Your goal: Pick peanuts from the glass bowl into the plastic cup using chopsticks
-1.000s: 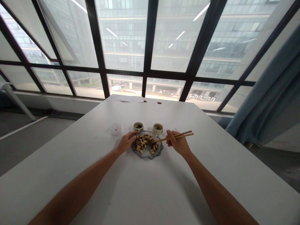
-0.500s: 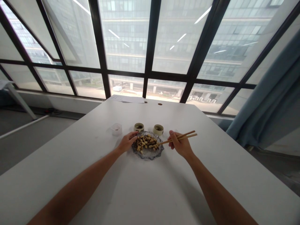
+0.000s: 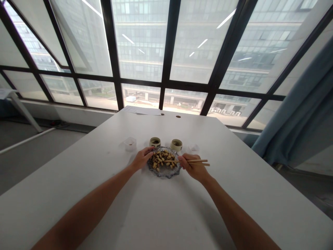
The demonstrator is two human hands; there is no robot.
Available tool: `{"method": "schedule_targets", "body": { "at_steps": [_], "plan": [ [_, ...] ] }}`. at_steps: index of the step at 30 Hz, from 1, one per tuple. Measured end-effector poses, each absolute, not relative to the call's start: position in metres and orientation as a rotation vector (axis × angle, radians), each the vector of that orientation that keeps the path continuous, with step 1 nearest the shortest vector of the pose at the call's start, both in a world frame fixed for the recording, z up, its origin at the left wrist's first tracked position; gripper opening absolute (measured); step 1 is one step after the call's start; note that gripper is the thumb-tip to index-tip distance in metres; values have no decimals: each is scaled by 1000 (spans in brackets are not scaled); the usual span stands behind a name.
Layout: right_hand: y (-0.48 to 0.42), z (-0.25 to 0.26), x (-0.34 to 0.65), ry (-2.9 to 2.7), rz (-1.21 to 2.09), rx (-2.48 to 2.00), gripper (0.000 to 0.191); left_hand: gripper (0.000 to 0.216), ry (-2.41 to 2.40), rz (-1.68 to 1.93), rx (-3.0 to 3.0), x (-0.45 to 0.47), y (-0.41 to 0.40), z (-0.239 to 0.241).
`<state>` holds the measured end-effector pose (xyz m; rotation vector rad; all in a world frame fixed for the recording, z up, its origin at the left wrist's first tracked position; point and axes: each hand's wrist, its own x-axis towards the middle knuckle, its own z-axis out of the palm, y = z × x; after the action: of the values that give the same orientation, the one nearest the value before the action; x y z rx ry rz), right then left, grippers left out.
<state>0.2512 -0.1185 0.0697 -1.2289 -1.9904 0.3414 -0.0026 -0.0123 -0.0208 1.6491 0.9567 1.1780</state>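
A glass plate (image 3: 164,172) with a scalloped rim sits mid-table, heaped with pale and dark nuts (image 3: 162,159). My left hand (image 3: 141,159) rests against the plate's left rim, fingers curled on it. My right hand (image 3: 190,167) is closed round a pair of wooden chopsticks (image 3: 197,161). The chopsticks lie nearly level, their tips among the nuts. Two small ceramic cups (image 3: 155,142) (image 3: 176,144) stand just behind the plate.
A small clear plastic cup (image 3: 130,143) stands left of the ceramic cups, another clear one (image 3: 194,148) to their right. Papers (image 3: 142,110) lie at the white table's (image 3: 166,208) far edge. Beyond are large windows and a blue curtain (image 3: 299,114) at right.
My right hand has moved left toward the plate and lowered the chopsticks from a raised slant to nearly level. The clear cup at right has come into view. My left hand stayed put.
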Motion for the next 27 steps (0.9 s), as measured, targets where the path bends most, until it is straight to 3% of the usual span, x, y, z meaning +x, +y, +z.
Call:
{"method": "schedule_targets", "body": {
  "at_steps": [9, 19, 27],
  "plan": [
    [-120, 72, 249, -1986, 307, -1262, 54, 49, 960, 1154, 1655, -3, -12, -21],
    [-113, 64, 265, -1657, 525, -1252, 54, 48, 978, 1175, 1677, -4, -11, -24],
    [-111, 56, 259, -1698, 557, -1242, 52, 47, 973, 1175, 1686, -3, -13, -20]
  ]
}}
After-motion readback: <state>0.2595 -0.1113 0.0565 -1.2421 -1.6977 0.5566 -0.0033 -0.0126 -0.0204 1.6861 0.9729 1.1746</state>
